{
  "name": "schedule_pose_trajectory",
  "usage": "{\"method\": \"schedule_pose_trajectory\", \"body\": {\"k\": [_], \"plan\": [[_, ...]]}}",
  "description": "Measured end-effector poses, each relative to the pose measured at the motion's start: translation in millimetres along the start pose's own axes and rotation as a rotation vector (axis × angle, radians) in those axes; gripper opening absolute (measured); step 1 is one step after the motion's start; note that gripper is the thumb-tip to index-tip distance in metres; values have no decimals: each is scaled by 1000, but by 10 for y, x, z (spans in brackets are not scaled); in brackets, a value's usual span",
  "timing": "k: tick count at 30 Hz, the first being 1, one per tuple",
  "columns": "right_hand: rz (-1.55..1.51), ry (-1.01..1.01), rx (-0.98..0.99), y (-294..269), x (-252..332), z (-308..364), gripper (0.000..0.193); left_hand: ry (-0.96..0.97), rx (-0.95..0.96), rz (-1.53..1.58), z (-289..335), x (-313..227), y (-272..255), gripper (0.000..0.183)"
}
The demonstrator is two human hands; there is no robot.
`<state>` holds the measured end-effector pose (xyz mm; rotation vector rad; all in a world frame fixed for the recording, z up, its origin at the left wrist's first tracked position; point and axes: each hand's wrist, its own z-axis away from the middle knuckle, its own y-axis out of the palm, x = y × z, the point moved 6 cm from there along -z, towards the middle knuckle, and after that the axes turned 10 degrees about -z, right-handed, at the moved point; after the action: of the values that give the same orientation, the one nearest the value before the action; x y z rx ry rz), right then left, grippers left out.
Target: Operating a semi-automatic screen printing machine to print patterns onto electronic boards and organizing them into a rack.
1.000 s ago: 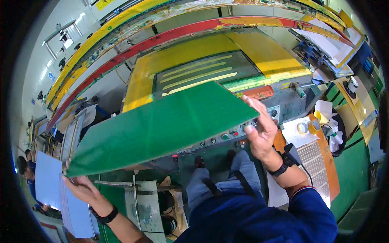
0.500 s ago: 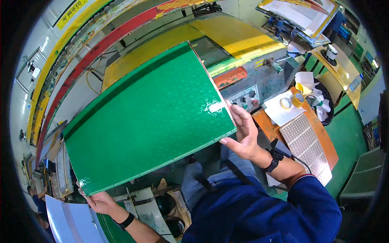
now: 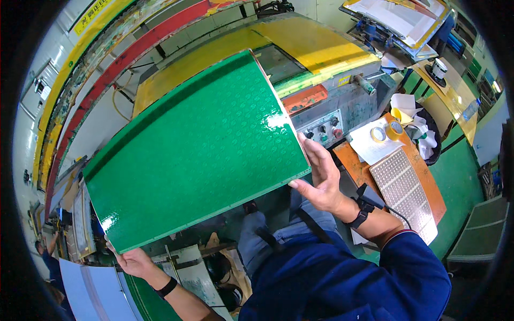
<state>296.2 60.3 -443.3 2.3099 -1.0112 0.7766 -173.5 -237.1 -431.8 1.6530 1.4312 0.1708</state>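
A glossy green sheet [image 3: 198, 155], patterned with rows of small faint marks, is held up in front of me. Its near edge slants, with the right end farther from me. My left hand [image 3: 134, 262] grips its near left corner, thumb and fingers on opposite faces. At the near right corner, my right hand [image 3: 320, 176] pinches the sheet, the fingers along its right edge and the thumb at its lower edge. Light glares off the surface near both of those corners. Behind the sheet, partly hidden, stands a machine with a yellow-covered top [image 3: 316, 43].
A control panel [image 3: 324, 131] with knobs faces me beyond my right hand. On the orange table [image 3: 431, 184] lie tape rolls [image 3: 394, 130], white paper [image 3: 367, 142] and a patterned sheet [image 3: 404, 187]. A red and yellow frame [image 3: 134, 51] arches above left. Another person [image 3: 51, 262] is at far left.
The green sheet has tilted slightly, its far edge and near left corner moving a little upward in view. Its glare patches have shifted. Both hands keep their grip.
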Motion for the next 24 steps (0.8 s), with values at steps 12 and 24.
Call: {"method": "schedule_pose_trajectory", "body": {"k": [12,24], "plan": [[-143,605,-388,-403,-277,-246,44,57,163,-42,-81,12,251,48],[23,461,-283,-766,-320,-766,22,-29,-231,-298,-229,592,-185,53]]}}
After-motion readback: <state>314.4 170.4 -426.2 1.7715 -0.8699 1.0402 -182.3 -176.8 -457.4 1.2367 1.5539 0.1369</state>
